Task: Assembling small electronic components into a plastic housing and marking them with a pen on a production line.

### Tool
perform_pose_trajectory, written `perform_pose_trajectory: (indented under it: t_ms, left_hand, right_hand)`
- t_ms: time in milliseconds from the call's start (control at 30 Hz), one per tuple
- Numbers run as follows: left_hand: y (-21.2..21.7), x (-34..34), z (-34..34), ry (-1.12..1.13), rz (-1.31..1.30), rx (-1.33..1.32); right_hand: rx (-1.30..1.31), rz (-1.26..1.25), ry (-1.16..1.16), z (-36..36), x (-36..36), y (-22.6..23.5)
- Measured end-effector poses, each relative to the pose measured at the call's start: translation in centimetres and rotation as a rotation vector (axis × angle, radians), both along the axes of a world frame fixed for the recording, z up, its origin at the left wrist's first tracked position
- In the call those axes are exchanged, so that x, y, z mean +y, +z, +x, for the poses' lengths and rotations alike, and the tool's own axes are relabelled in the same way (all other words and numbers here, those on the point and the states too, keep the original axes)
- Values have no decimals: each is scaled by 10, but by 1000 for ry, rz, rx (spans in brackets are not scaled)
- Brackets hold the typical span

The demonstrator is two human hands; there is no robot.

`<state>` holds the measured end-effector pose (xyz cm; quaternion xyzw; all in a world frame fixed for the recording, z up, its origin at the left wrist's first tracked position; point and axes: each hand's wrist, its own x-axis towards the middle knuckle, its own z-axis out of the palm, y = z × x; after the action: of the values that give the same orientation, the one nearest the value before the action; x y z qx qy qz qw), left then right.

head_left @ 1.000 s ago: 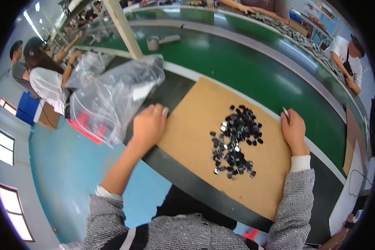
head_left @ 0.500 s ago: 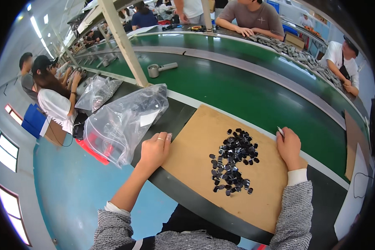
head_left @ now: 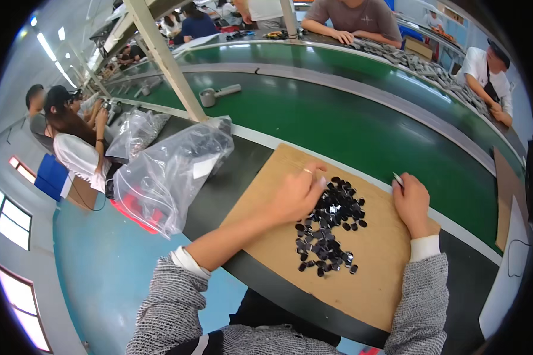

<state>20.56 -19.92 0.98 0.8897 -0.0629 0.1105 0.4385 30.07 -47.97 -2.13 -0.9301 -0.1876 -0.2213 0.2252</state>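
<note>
You are apparently selecting black pieces (head_left: 340, 195) mid-way across the cardboard (head_left: 367, 278), your left hand (head_left: 296, 195) hiding its grip, your right hand (head_left: 411, 204) holding a slim tool (head_left: 398, 179) at the cardboard's right edge, next probably needing a clean pinch.

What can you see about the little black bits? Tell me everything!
The black bits are many small, flat pieces with rounded ends, maybe plastic. They look smooth, and some shine. They lie loose in an uneven heap, a few strays around it, on the brown board. The left hand is at the heap's upper left; I can't tell whether it touches any.
</note>
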Motion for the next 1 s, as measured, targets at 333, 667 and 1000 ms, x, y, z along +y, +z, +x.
perform_pose_trajectory:
  t_ms: [333,667,1000]
  left_hand:
    - [16,-3,-32,-356,113,-367]
    - [-13,-22,-109,-1096,-219,22]
    - [-4,-15,-37,-921,-13,-101]
  right_hand:
    - [56,-24,-24,-1,-1,1]
    - [14,-42,-29,3,9,-2]
    - [19,-46,-50,-3,8,-2]
